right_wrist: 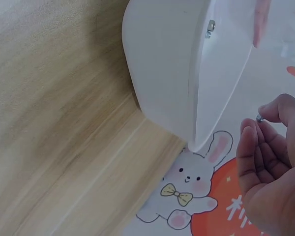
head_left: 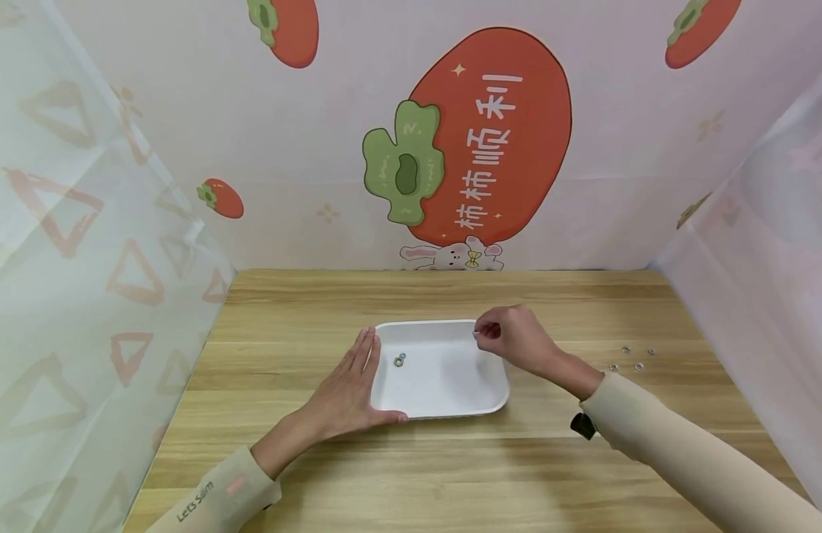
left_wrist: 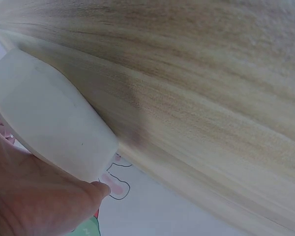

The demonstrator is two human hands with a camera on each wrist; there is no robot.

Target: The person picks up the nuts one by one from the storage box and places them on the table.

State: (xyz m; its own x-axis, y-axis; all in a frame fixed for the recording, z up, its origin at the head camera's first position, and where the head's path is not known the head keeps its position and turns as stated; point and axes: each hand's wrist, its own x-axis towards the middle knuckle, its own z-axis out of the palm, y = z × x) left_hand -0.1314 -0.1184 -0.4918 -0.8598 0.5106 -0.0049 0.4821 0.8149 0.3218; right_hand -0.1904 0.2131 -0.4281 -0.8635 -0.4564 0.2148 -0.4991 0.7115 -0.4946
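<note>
Pinching a likely nut (right_wrist: 259, 118), right hand (head_left: 515, 340) curled

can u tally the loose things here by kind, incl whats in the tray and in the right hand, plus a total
White tray: 1
Metal nuts: 7 (2 in the tray, 4 on the wooden table, 1 pinched in the right hand)
Total: 8

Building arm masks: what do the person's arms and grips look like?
Left grip and right grip: bare, ungloved. Left sleeve: beige, dark lettering, small pink patch. Right sleeve: beige, plain where visible, small black piece at the cuff.
</note>
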